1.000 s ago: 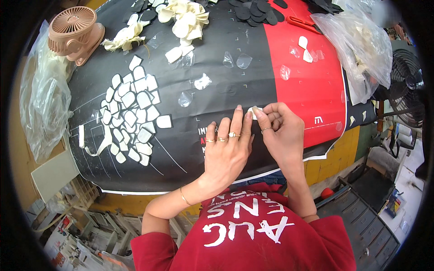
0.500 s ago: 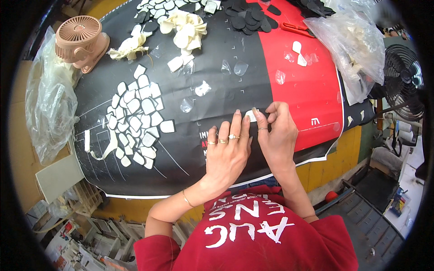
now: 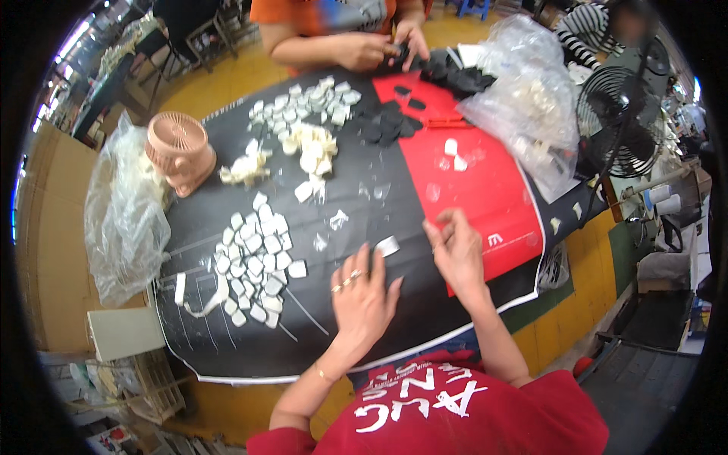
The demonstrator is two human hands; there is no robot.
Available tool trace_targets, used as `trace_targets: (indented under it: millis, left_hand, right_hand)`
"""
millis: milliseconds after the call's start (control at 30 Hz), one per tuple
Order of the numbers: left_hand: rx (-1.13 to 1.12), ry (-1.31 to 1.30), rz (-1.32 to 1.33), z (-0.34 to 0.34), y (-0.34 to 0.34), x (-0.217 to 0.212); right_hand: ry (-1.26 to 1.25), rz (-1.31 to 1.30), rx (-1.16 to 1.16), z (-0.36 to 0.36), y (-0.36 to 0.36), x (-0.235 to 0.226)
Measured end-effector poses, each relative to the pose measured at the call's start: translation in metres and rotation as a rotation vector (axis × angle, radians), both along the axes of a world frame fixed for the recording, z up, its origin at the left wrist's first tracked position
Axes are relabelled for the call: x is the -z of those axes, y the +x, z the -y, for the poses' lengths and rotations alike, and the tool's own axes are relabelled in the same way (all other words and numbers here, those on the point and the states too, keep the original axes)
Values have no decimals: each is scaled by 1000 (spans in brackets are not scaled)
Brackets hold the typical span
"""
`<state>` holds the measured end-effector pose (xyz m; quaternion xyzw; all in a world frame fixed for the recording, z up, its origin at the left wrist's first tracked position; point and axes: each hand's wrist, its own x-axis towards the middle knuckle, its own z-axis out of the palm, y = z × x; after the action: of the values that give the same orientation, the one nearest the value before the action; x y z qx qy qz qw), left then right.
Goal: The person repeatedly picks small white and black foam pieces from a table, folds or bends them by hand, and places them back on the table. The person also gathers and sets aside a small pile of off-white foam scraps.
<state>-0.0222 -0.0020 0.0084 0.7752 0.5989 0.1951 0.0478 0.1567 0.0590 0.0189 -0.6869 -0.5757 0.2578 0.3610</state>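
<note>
My left hand (image 3: 362,294), rings on two fingers, lies palm down with fingers spread on the black table cover (image 3: 364,205). Its index fingertip touches a small white piece (image 3: 387,245). My right hand (image 3: 456,249) hovers just to the right at the edge of the red panel (image 3: 485,189), thumb and fingers pinched together; I cannot make out anything between them. A cluster of several white pieces (image 3: 254,262) lies to the left of my left hand.
A pink mini fan (image 3: 179,153) and a plastic bag (image 3: 125,224) stand at the left. Cream bows (image 3: 311,148), black pieces (image 3: 387,121) and more white pieces (image 3: 303,102) lie farther back. Another person's hands (image 3: 371,49) work at the far edge. A bag (image 3: 523,114) and black fan (image 3: 618,121) sit right.
My hands, pressed together on one piece before, have drawn apart: the right moved right and pinched, the left stays by the white piece. The view tilted up, showing the other person.
</note>
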Motion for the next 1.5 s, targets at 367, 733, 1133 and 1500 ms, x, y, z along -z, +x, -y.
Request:
trace_targets:
  millis: [367,733,1133,1500]
  left_hand:
    - [-556,99,-42,32,-108,1]
    - [-296,140,102,16,-10,13]
    - [-281,168,143,14,-12,15]
    - [-283,174,154,14,-12,14]
  right_hand:
    - [216,18,-93,-30,48,-14]
    - [461,434,-415,-169,9,-1]
    - [544,741,-631,-213,-6,28]
    - [495,139,-301,-227,5,15]
